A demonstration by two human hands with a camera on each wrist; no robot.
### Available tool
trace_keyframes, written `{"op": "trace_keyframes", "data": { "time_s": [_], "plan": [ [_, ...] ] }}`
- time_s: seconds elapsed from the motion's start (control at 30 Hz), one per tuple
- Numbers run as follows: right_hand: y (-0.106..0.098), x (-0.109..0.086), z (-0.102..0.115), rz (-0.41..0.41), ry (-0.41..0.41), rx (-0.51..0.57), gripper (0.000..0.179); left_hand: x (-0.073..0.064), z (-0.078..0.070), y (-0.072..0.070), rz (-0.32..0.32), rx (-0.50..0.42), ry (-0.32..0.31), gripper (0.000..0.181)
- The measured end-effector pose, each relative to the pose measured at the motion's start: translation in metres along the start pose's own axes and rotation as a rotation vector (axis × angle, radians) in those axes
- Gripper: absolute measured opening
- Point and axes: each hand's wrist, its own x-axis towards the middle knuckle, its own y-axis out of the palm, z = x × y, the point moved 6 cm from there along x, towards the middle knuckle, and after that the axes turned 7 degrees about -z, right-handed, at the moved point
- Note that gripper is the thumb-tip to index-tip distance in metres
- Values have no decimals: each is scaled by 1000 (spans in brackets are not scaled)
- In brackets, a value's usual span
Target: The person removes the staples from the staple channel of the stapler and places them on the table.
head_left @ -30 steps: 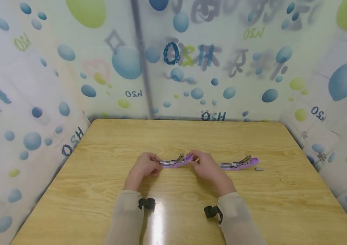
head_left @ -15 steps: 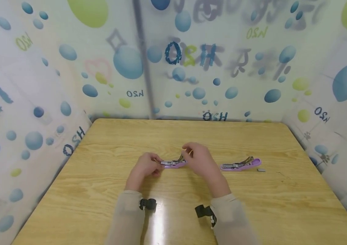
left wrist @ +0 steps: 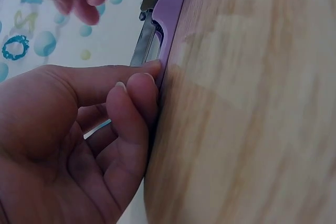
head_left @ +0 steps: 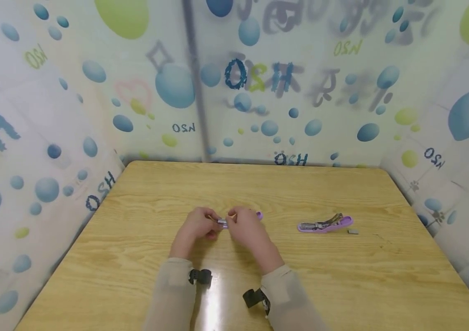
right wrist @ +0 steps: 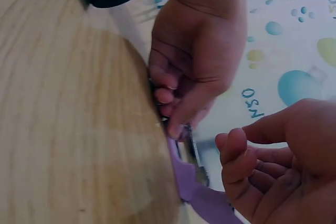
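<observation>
A purple stapler (head_left: 260, 215) lies on the wooden table, partly hidden by the hands in the head view. Its metal top part is raised at the rear in the left wrist view, where the purple base (left wrist: 168, 11) shows along the table. My left hand (head_left: 196, 225) pinches the stapler's front end between thumb and fingers. Just over the middle of the stapler is my right hand (head_left: 248, 226). Its fingers are loosely curled in the right wrist view, thumb near the index finger (right wrist: 231, 148), with nothing visible between them.
A second purple stapler (head_left: 325, 224), also with its top raised, lies to the right. Beside it is a small grey strip (head_left: 353, 232), perhaps staples. Patterned walls (head_left: 234, 128) enclose the wooden table (head_left: 135, 193) at the back and sides.
My right hand has let go of the stapler's rear end, lifted past its raised top and moved left towards the front. The left hand keeps its hold in the same place.
</observation>
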Motion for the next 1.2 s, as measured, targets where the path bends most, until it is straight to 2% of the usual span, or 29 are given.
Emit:
{"op": "trace_keyframes", "data": {
  "time_s": [0.2,0.33,0.47,0.7,0.87,0.97,1.2],
  "plan": [
    [18,2,-14,28,68,34,35,1,0,1,-5,4,11,12],
    [25,2,-16,48,112,21,30,0,1,-1,-6,7,10,11],
    [29,1,-17,48,159,55,27,0,2,-3,-8,10,11,11],
    [30,4,-20,-24,216,169,23,1,1,-2,-7,2,15,12],
    [32,5,-25,-50,262,282,17,0,0,-2,0,8,25,12],
    [33,5,-27,-66,276,313,14,0,1,-1,5,18,27,12],
    [31,4,-24,-129,227,311,13,1,2,0,-4,5,26,9]
  ]
}}
